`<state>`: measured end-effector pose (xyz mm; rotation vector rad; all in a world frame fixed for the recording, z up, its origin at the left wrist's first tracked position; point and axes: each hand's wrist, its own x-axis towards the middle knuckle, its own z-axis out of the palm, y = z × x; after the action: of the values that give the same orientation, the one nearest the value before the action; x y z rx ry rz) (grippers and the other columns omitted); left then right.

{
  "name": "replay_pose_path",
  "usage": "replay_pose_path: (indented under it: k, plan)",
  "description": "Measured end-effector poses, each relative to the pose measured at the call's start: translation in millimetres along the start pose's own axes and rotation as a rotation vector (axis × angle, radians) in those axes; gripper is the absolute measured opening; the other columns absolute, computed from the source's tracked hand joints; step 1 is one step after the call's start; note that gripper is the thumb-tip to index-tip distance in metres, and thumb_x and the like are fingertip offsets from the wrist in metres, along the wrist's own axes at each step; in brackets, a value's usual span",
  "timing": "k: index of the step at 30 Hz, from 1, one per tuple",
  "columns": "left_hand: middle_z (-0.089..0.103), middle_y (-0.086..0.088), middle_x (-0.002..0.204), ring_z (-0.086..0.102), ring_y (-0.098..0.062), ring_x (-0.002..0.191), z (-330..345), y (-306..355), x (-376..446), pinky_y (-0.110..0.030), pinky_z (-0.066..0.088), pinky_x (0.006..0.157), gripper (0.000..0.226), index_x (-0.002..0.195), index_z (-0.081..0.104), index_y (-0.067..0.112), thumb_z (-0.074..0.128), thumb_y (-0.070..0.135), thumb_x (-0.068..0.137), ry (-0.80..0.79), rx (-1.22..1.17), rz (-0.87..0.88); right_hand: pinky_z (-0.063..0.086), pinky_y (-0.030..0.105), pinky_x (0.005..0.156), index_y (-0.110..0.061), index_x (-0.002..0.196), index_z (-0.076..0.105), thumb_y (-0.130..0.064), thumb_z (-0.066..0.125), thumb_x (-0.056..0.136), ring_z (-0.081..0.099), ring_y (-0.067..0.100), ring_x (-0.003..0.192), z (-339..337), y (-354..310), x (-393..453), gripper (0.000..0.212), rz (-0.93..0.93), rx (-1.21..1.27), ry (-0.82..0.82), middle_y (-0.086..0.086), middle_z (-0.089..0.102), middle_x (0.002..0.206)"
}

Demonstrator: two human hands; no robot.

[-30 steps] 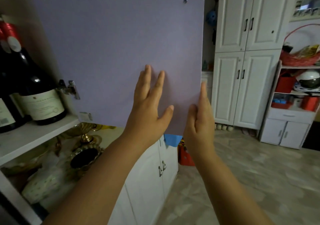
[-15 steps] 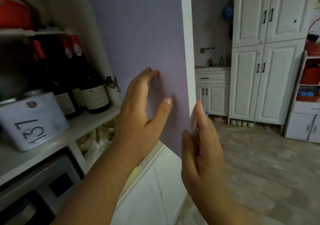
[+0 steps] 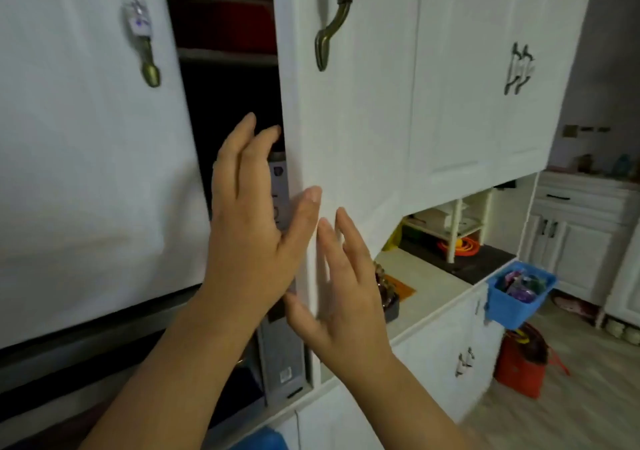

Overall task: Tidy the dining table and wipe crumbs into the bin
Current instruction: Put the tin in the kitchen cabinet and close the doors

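I face a white wall cupboard. Its right door (image 3: 349, 131) stands almost closed, leaving a narrow dark gap (image 3: 228, 103) beside the left door (image 3: 86, 159). My left hand (image 3: 249, 228) is raised in front of that gap, fingers spread, holding nothing. My right hand (image 3: 343, 290) lies flat with open fingers against the lower edge of the right door. No dining table, cloth or bin for crumbs shows in this view.
Brass door handles (image 3: 329, 34) hang above my hands. A countertop (image 3: 426, 287) runs to the right, with a blue basket (image 3: 519, 294) hooked on its corner and a red bag (image 3: 519, 366) on the floor. More white cabinets (image 3: 581, 238) stand behind.
The cupboard door has swung from wide open to nearly closed, hiding the bottles and tin on the shelf. Both hands followed it and my view turned toward the cupboard front.
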<state>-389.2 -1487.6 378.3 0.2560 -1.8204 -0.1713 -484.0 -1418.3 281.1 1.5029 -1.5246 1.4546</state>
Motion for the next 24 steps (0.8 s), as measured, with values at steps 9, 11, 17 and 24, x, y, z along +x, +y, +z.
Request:
replay_pose_path:
  k: [9, 11, 17, 24]
  plan:
    - [0.008, -0.017, 0.164, 0.005, -0.033, 0.152, -32.7, -64.2, 11.2, -0.062, 0.001, 0.118, 0.098, 0.156, 0.020, 0.014, 0.033, 0.078, 0.083, -0.095, 0.696, -0.109, 0.023, 0.052, 0.117, -0.025, 0.155, 0.000, -0.032, 0.065, 0.085, 0.002, 0.032, 0.151, 67.2, -1.6, 14.2, 0.095, -0.006, -0.106, -0.089, 0.020, -0.002, 0.162]
    - [0.005, -0.017, 0.165, 0.002, -0.033, 0.152, -33.6, -71.2, 11.0, -0.060, -0.001, 0.117, 0.103, 0.156, 0.017, 0.013, 0.027, 0.082, 0.080, -0.102, 0.754, -0.149, 0.022, 0.054, 0.117, -0.027, 0.155, -0.004, -0.034, 0.066, 0.084, -0.003, 0.033, 0.151, 73.4, -1.0, 15.9, 0.100, 0.003, -0.153, -0.138, 0.020, -0.006, 0.162]
    - [-0.002, -0.017, 0.165, -0.003, -0.031, 0.152, -33.3, -89.3, 6.0, -0.055, -0.003, 0.118, 0.113, 0.157, 0.007, 0.009, 0.012, 0.088, 0.076, -0.141, 0.786, -0.226, 0.020, 0.049, 0.119, -0.027, 0.155, 0.000, -0.042, 0.070, 0.081, -0.002, 0.032, 0.151, 88.6, 2.4, 21.6, 0.103, 0.026, -0.220, -0.173, 0.019, -0.005, 0.162]
    - [-0.002, -0.015, 0.165, -0.003, -0.027, 0.153, -29.3, -105.1, 4.3, -0.055, 0.002, 0.121, 0.114, 0.157, 0.005, 0.008, 0.005, 0.088, 0.076, -0.174, 0.760, -0.254, 0.011, 0.045, 0.120, -0.029, 0.155, -0.003, -0.043, 0.072, 0.079, -0.005, 0.032, 0.151, 104.4, 6.9, 26.8, 0.107, 0.042, -0.250, -0.196, 0.019, -0.006, 0.162]
